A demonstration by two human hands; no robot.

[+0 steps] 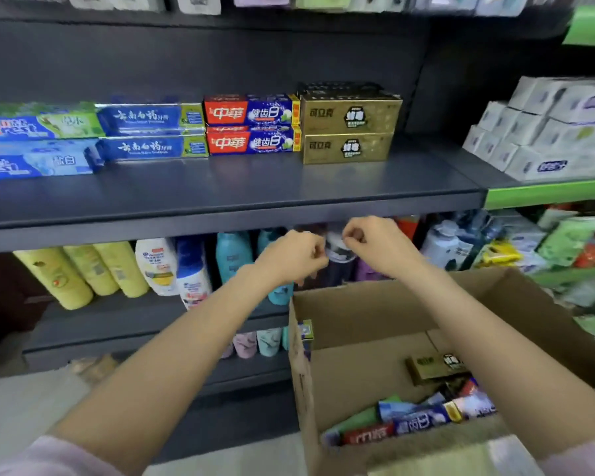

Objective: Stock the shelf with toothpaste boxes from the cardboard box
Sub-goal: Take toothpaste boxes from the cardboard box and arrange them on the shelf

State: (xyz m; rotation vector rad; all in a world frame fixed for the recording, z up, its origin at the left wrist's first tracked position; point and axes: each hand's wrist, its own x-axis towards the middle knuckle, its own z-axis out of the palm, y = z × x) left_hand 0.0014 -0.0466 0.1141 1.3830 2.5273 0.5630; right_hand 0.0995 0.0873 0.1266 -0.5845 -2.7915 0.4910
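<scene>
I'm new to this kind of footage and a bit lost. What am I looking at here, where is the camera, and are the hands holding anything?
There is no machine: a person wears one camera on the head, looking forward and down at their own arms. The left hand and right hand are raised in front of the shelf edge, fingers curled, seemingly holding nothing. On the shelf lie stacked toothpaste boxes: blue and green, red and blue, gold. At lower right is an open cardboard box with more toothpaste inside. Bottles stand on the shelf below.
</scene>
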